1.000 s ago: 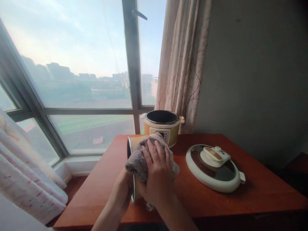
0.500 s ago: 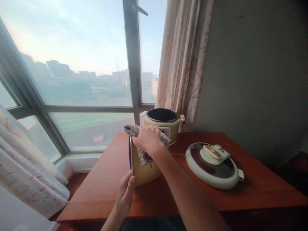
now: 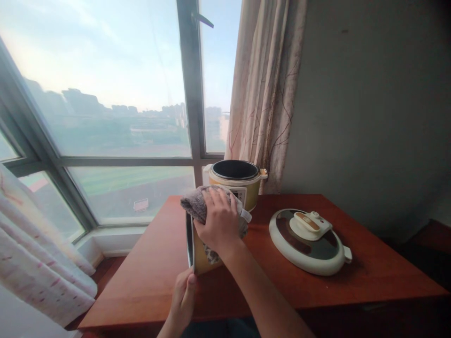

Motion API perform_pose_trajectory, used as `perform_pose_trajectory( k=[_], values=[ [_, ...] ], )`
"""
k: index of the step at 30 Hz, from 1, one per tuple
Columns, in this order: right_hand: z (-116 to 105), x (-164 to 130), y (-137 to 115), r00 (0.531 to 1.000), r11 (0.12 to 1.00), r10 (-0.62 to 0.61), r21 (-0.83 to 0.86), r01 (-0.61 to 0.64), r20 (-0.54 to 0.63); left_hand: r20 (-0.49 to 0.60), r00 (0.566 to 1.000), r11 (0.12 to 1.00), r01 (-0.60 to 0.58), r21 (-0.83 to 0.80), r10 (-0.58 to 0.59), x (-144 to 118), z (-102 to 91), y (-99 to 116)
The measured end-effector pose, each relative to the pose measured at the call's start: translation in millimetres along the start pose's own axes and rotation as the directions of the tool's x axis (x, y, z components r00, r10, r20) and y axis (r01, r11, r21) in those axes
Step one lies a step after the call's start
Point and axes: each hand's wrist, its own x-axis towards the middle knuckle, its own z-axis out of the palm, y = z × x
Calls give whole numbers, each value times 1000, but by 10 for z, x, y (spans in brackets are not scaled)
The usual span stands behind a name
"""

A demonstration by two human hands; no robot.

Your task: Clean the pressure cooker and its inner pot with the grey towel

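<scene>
A yellowish inner pot (image 3: 200, 262) is tilted on its side above the near part of the table, its dark opening facing left. My left hand (image 3: 183, 298) grips its lower rim, thumb on the outside. With fingers spread over a grey fluffy cloth (image 3: 194, 203), my right hand (image 3: 221, 225) presses it against the pot's outer side near the top. The cloth hangs down over the pot wall, and a white tag-like strip sticks out at the right. Behind the cloth stands a cream and yellow electric pressure cooker (image 3: 252, 201), lidless, with a dark interior.
The cooker's round lid (image 3: 282, 253), cream with a dark top and a raised handle, lies on the red-brown wooden table (image 3: 373, 274) at the right. Windows (image 3: 123, 117) and a curtain (image 3: 262, 94) are behind. Another curtain (image 3: 42, 263) hangs at the left.
My right hand and the cloth have shifted over the pot's side; the hand now lies flatter, its fingers pointing up. The left hand keeps the rim, slightly lower. The view has shifted slightly.
</scene>
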Motion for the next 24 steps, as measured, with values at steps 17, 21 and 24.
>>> perform_pose_trajectory(
  k=[17, 21, 24],
  values=[
    [764, -1438, 90, 975, 998, -57, 25, 64, -213, -84, 944, 928, 294, -229, -320, 242, 91, 759],
    [1007, -1687, 57, 964, 1000, -6, 22, 13, -267, -32, 895, 851, 412, -324, -446, 285, 47, 925],
    [988, -1658, 55, 962, 999, -36, -2, 37, -270, -23, 871, 811, 447, -378, -491, 282, 5, 931]
  ],
)
